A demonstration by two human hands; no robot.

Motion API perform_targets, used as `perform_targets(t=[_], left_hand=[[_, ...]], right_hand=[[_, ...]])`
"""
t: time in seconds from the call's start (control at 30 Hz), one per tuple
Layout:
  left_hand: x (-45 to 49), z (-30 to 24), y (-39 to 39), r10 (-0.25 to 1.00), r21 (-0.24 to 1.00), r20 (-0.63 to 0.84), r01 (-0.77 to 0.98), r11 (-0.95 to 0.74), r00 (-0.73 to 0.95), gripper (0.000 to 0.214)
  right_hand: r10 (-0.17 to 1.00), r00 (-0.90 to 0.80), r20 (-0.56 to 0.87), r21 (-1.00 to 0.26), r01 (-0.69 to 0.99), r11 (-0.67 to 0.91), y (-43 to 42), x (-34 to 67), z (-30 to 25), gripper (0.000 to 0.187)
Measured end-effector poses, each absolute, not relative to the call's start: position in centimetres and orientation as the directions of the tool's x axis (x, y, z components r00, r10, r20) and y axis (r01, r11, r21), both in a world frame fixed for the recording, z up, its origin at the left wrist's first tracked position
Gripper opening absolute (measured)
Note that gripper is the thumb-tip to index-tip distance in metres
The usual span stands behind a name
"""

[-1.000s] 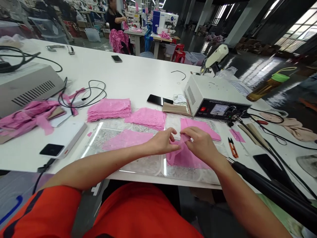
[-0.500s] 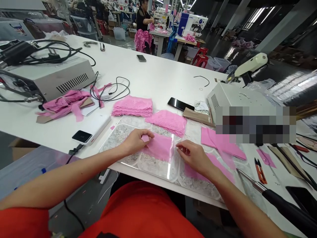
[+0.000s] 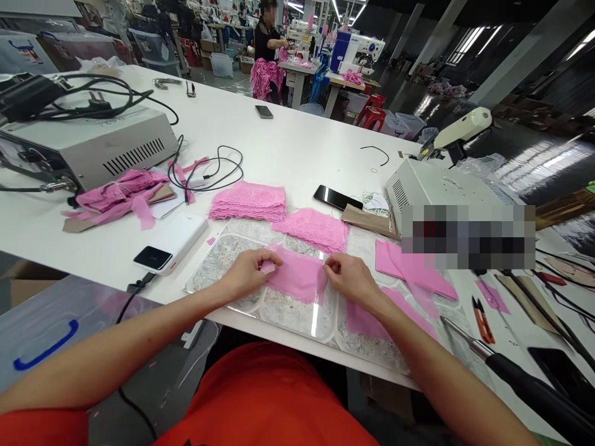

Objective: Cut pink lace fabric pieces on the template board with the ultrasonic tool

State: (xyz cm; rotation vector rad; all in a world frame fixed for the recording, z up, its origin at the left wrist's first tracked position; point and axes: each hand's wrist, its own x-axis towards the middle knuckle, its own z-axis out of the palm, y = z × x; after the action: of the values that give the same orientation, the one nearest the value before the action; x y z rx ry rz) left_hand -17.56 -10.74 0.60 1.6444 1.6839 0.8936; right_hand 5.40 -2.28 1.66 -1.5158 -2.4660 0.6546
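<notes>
A thin pink fabric piece (image 3: 296,274) stretches between my two hands over a clear plastic sheet (image 3: 279,316). My left hand (image 3: 248,271) pinches its left edge between thumb and fingers. At the right edge, my right hand (image 3: 351,277) has its fingertips closed on the fabric. Just beyond lie two stacks of pink lace pieces, the left stack (image 3: 248,201) and the right stack (image 3: 313,229). Beside my right forearm a flat pink piece (image 3: 367,320) lies on the sheet, with a pink fabric stack (image 3: 413,269) farther right.
A soldering-iron-like tool (image 3: 502,365) with a metal tip lies at the right, near orange thread snips (image 3: 483,320). Grey metal boxes stand left (image 3: 116,145) and right (image 3: 446,192). A black phone (image 3: 337,197) lies behind the stacks. A person (image 3: 267,49) works in the background.
My right hand has moved left and closed on the fabric's right edge. My left hand still pinches the left side, shifted slightly left. The view has turned a little.
</notes>
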Motion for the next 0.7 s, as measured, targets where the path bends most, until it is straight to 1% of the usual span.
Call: perform_targets(t=[0.23,0.33,0.4,0.5,0.57,0.7], left_hand=[[-18.5,0.8,-11.3,0.991,0.715,0.135,0.695,-0.082,-0.022,0.029],[-18.7,0.6,-11.3,0.989,0.683,0.144,0.725,-0.088,-0.015,0.028],[-18.9,0.5,-11.2,0.99,0.67,0.14,0.738,-0.08,-0.019,0.028],[-19.1,0.4,-11.0,0.991,0.661,0.134,0.747,-0.07,-0.025,0.029],[-19.1,0.5,-10.8,0.991,0.655,0.133,0.752,-0.068,-0.026,0.029],[-19.4,0.7,-10.8,0.991,0.633,0.132,0.771,-0.073,-0.014,0.028]], right_hand=[[0.863,-0.5,-0.07,-0.473,0.779,0.413,-2.2,4.6,2.7,0.011],[0.793,-0.607,-0.054,-0.506,0.701,0.502,-3.6,5.6,2.4,0.011],[0.716,-0.698,-0.021,-0.509,0.624,0.593,-4.8,6.6,1.9,0.01],[0.642,-0.766,0.042,-0.466,0.553,0.691,-6.0,7.7,0.8,0.011],[0.622,-0.779,0.08,-0.446,0.53,0.721,-6.1,7.8,0.4,0.012],[0.633,-0.759,0.149,-0.44,0.522,0.73,-5.6,7.3,0.8,0.014]])
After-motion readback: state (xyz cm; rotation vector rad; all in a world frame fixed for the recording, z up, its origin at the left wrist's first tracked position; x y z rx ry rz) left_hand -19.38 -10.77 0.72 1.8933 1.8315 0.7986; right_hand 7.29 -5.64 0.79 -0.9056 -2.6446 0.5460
